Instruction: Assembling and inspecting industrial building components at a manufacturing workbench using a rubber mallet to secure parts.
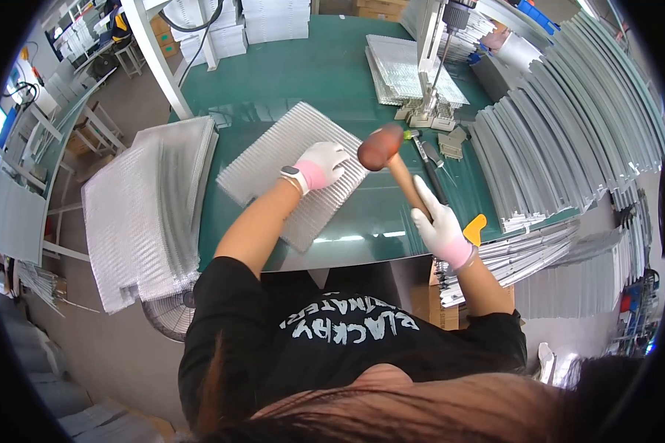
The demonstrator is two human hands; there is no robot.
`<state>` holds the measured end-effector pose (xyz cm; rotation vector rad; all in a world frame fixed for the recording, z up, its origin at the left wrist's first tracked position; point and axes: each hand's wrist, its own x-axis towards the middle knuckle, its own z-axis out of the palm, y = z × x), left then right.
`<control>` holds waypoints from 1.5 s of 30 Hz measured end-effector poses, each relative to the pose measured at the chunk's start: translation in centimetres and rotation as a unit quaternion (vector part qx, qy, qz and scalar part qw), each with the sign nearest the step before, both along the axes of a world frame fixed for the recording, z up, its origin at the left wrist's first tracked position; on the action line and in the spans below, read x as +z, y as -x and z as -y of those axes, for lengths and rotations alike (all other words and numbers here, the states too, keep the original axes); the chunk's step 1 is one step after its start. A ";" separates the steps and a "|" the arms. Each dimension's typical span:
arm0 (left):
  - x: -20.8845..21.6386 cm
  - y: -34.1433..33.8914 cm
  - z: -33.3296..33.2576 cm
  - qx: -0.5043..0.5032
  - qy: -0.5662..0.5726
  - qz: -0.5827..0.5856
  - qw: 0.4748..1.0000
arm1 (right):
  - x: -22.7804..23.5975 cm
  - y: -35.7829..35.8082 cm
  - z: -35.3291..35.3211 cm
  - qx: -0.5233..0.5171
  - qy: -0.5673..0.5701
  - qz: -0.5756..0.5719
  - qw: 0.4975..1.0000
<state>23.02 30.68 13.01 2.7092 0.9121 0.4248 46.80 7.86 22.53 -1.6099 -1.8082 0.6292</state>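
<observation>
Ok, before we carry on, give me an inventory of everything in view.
table: one, green, centre
ribbed panel: one, silvery-grey, mid-table
mallet: one, reddish-brown head, over table, right of centre
left stack: one, silvery panels, table's left side
panel row: one, silvery-grey, right side, panels uncountable
white stacks: at least two, white, far left
machine: one, silver-grey, back right
long tools: at least two, dark and green, right of mallet
yellow object: one, yellow, beside right wrist
fan: one, grey, below left stack
left hand: one, white-and-pink glove, on ribbed panel
right hand: one, white-and-pink glove, fingers at mallet handle
</observation>
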 end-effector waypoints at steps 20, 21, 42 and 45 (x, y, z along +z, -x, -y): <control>-0.6 3.6 2.8 -0.046 -0.112 0.005 0.993 | -3.0 4.7 2.8 0.085 0.109 0.212 0.967; -0.8 4.1 2.7 -0.036 -0.079 -0.025 0.996 | -1.7 5.6 3.1 0.067 0.097 0.172 0.978; -2.3 7.1 6.7 -0.012 -0.058 0.006 0.998 | -5.5 8.0 6.5 0.146 0.116 0.147 0.971; -3.4 5.6 7.3 0.162 -0.084 0.044 0.982 | -4.8 6.7 6.6 0.039 0.036 0.069 0.996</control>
